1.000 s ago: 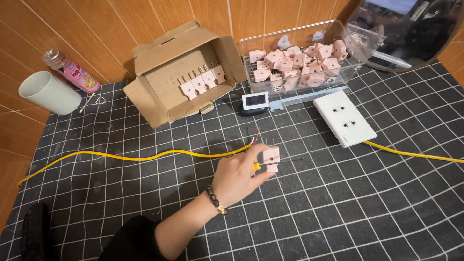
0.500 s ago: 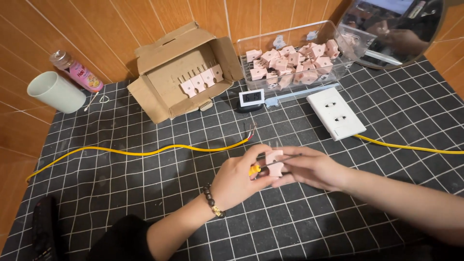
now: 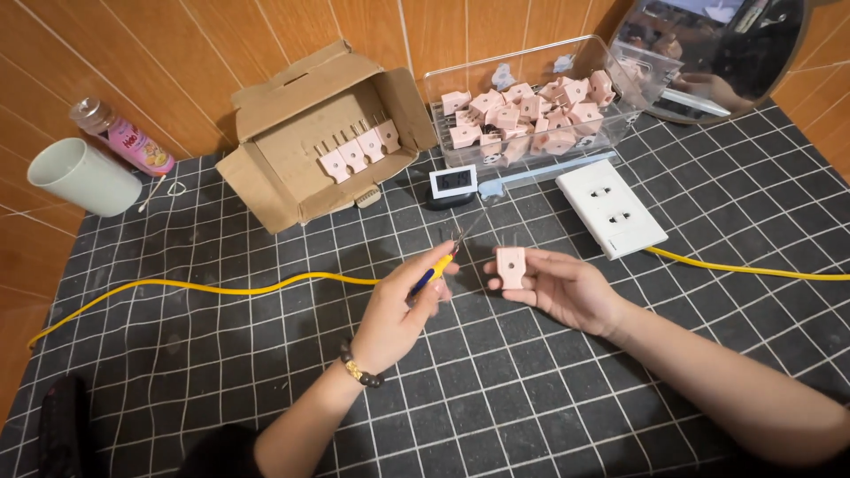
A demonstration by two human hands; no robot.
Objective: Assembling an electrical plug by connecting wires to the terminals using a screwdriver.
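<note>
Your left hand grips a yellow-handled tool, your right hand a pink plastic plug; more plugs fill the clear plastic tub at upper centre, four the open cardboard box.

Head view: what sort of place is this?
Probably a home bench for small electrical assembly: a clear bin of pink plugs, a white socket on yellow cable, and a checked mat against wood panelling.
</note>
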